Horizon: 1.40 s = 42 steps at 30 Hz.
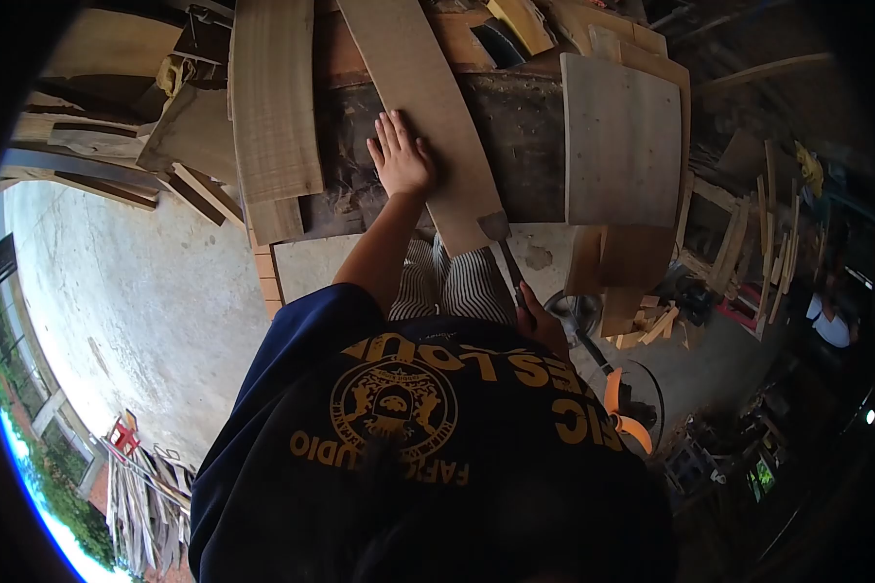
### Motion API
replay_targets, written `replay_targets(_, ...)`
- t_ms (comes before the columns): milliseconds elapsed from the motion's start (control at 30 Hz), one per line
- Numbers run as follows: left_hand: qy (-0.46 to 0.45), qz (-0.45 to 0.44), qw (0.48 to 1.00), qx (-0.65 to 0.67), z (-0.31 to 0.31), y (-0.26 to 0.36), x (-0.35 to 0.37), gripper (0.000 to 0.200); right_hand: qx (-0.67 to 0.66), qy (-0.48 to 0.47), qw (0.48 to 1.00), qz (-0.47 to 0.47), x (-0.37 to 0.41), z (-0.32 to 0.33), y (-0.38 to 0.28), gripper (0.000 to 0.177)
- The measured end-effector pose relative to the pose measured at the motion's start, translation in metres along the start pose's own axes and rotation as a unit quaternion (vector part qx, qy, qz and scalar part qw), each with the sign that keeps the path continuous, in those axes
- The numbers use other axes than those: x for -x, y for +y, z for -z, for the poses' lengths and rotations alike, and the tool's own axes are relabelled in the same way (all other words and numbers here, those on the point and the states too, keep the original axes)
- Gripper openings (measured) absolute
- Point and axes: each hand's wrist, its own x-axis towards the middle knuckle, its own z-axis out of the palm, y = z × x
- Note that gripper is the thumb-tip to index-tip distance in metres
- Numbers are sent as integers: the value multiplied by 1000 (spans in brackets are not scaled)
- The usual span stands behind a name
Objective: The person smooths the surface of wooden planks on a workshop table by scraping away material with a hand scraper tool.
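My left hand (403, 160) lies flat on a long wooden plank (428, 97), its fingers slightly apart and pointing away from me. The plank runs across the workbench (345, 136), and its near end juts over the front edge above my legs. In my right hand (542, 325), low beside my body, is the handle of a slim dark tool (506, 260). The tool's small squarish head overlaps the right corner of the plank's near end. Part of my right hand is hidden behind my shirt.
Left on the bench lies another wide board (274, 107); a paler board (622, 141) lies at right. Wood pieces (185, 185) are piled at far left. Scrap wood (661, 321) and an orange-and-black machine (627, 413) stand at right. Another person (831, 321) is at far right.
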Motion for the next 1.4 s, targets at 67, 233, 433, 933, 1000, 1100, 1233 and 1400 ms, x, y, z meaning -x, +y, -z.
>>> replay_targets(67,1,-7,1000,6,0,-1,2,67,-2,-1,1000,-3,-12,-3,-5,48)
replay_targets(233,-5,0,1000,1,2,2,1,66,49,69,995,43,-96,-7,-65,47)
replay_targets(433,6,101,995,18,-3,23,3,65,50,86,993,63,-43,-4,-41,47)
replay_targets(933,24,100,995,13,-3,26,3,62,28,43,998,30,-129,15,-109,45)
replay_targets(1000,24,100,995,9,-4,25,4,62,34,26,999,7,-104,16,-99,45)
replay_targets(1100,25,102,994,6,-5,25,3,63,63,60,995,55,-97,11,-83,48)
replay_targets(1233,21,100,995,-7,-4,26,4,64,41,43,998,37,-147,21,-111,45)
replay_targets(1400,14,112,994,-9,-3,27,3,64,28,77,992,96,-217,17,-135,44)
